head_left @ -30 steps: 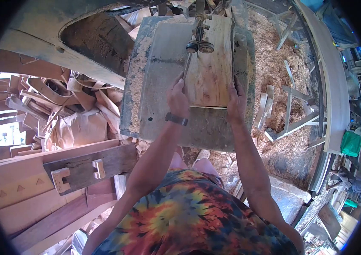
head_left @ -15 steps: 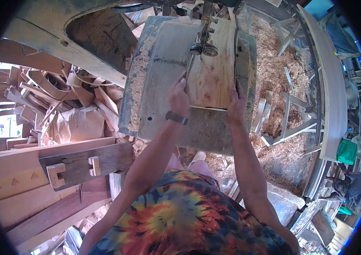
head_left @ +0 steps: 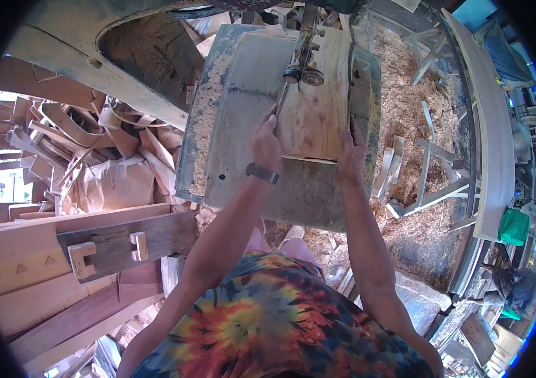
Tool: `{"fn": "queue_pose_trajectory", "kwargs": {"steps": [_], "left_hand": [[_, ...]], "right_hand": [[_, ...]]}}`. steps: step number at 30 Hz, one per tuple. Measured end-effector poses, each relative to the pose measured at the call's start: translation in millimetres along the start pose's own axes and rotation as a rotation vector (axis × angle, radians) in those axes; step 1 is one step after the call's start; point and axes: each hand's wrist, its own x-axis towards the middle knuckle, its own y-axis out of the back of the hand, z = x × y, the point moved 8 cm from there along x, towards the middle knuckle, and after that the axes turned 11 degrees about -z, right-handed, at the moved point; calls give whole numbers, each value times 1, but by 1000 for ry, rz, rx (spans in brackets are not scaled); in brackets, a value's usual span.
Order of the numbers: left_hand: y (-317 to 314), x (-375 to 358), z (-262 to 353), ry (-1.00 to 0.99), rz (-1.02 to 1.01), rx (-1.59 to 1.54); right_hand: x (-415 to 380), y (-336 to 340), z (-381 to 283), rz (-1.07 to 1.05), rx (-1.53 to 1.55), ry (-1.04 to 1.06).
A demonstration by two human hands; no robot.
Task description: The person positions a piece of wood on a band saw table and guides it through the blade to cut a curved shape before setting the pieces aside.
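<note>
A pale wooden board [head_left: 315, 123] with knots lies lengthwise on the dusty metal saw table [head_left: 243, 107]. My left hand [head_left: 267, 146] presses against the board's left edge, a dark band on its wrist. Along the right edge, near the board's front corner, rests my right hand [head_left: 351, 154]. Both hands clasp the board between them. Over its far part hangs the machine's blade guide [head_left: 302, 63] with two round rollers; where the blade meets the wood is hard to make out.
The machine's big frame [head_left: 60, 44] fills the upper left. Wood offcuts [head_left: 60, 145] pile up at the left above a dark plank [head_left: 161, 242]. Sawdust and sticks [head_left: 429, 170] cover the ground at right. A person [head_left: 520, 286] is at the far right.
The hands and board have hardly moved. At the far right, the other person's posture has shifted slightly.
</note>
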Motion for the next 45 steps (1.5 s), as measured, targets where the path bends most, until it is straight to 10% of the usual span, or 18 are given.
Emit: {"fn": "queue_pose_trajectory", "kwargs": {"steps": [45], "left_hand": [[-2, 22, 0, 21, -57, -47]], "right_hand": [[5, -11, -6, 34, 63, -16]]}}
